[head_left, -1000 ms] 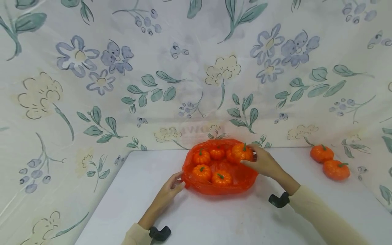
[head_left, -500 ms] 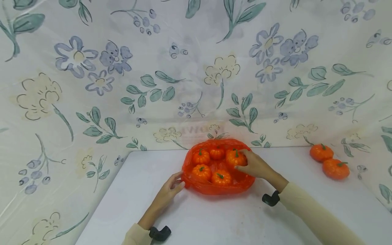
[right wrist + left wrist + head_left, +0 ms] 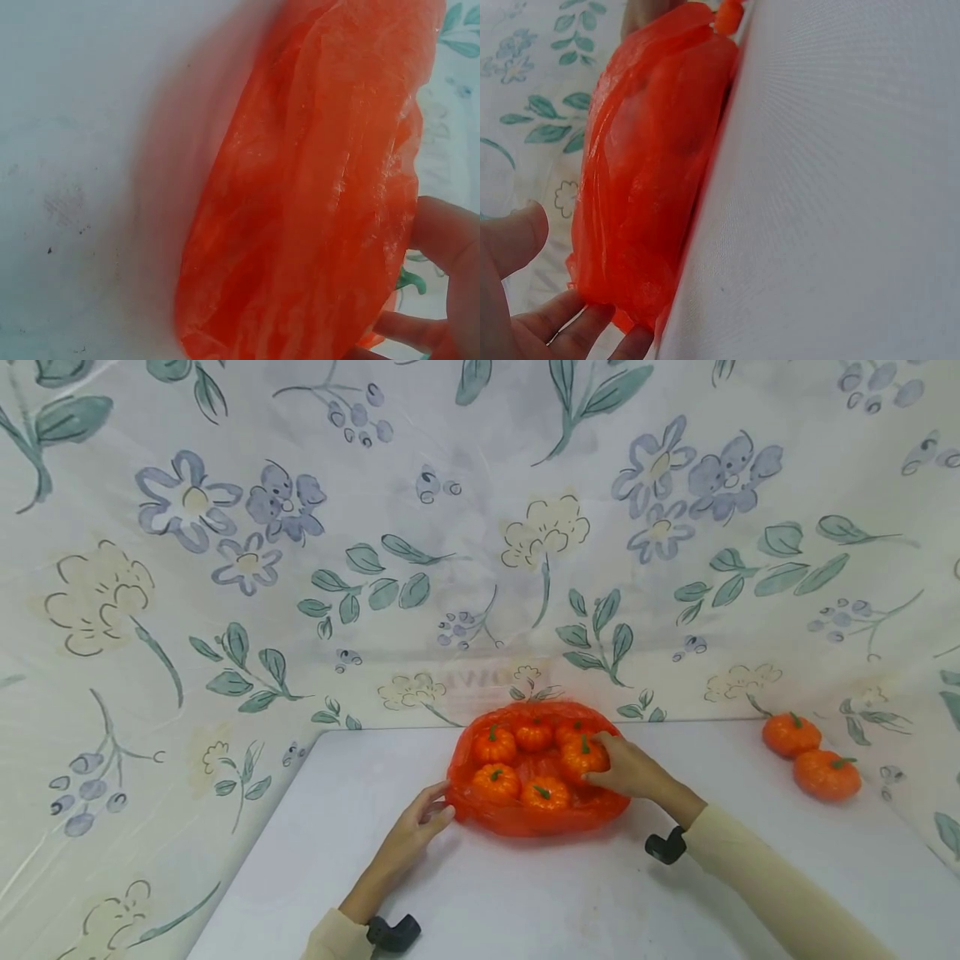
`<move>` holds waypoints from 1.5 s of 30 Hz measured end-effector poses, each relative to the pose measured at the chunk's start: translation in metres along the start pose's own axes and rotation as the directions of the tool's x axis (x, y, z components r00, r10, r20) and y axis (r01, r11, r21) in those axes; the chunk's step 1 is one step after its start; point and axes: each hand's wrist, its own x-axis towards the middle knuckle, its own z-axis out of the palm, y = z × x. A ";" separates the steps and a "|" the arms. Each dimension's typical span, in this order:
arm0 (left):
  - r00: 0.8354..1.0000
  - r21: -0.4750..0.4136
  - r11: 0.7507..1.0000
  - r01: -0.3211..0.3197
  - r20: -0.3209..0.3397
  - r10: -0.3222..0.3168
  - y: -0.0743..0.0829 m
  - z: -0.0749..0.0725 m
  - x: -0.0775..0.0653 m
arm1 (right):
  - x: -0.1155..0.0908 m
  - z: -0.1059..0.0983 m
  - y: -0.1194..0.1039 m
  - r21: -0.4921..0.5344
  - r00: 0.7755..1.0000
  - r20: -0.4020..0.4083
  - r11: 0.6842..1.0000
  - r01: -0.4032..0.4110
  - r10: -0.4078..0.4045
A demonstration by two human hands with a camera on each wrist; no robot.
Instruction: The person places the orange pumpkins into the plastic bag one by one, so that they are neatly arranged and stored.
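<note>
A thin red plastic bag (image 3: 517, 823) stands with its mouth spread wide in the head view, several small orange toy pumpkins (image 3: 495, 782) inside it. At its right side my right hand (image 3: 628, 770) reaches over the rim and grips one small pumpkin (image 3: 577, 760) with a green stem, thumb in front and fingers behind. In the right wrist view, the bag wall (image 3: 322, 180) hides most of that pumpkin. My left hand (image 3: 415, 824) touches the bag's left side with relaxed fingertips (image 3: 585, 330); its thumb stands apart from the plastic in the left wrist view.
Two more small pumpkins (image 3: 826, 776) sit at the far right of the white table (image 3: 540, 893). Behind the table's back edge hangs a sheet (image 3: 480, 568) printed with flowers and leaves.
My right hand has moved left and down with its pumpkin, into the bag, then slightly towards the front, uncovering a pumpkin behind it. My left hand stays at the bag's side.
</note>
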 end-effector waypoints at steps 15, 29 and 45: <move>1.000 -0.003 1.000 -0.021 0.006 0.021 0.002 -0.001 -0.001 | 0.002 0.001 0.003 -0.098 0.999 0.006 0.994 -0.041 0.042; 1.000 0.017 1.000 0.011 -0.014 -0.010 0.005 0.001 -0.002 | 0.003 0.002 0.008 -0.115 0.999 0.003 0.992 -0.046 0.046; 1.000 -0.004 1.000 0.005 -0.002 -0.005 0.003 0.000 -0.002 | 0.007 0.003 0.011 -0.184 0.997 -0.004 0.980 -0.073 0.074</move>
